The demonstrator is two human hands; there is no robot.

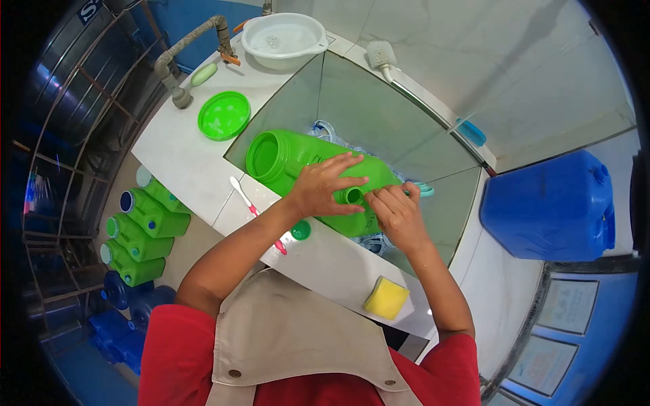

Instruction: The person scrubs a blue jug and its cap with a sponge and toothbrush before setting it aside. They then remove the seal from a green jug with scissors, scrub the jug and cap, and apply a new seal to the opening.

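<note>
A green plastic jug (318, 152) lies on its side in the tiled basin, its wide mouth uncapped at the left and its small spout (352, 195) facing up. My left hand (328, 184) rests on the jug with its fingers spread around the spout. Just right of the spout, my right hand (396, 211) has its fingers bent and pressed together against the jug. What they hold, if anything, is hidden. Behind the right fingers shows a teal looped thing (425, 189). A round green lid (224, 116) and a small green cap (300, 230) lie on the white ledge.
A toothbrush (245, 196) and a yellow sponge (386, 298) lie on the near ledge. At the back stand a white basin (284, 37) and a tap (196, 51). A scrub brush (382, 57) lies along the far rim. A blue jerrycan (548, 206) stands right; several green jugs (145, 233) stand left.
</note>
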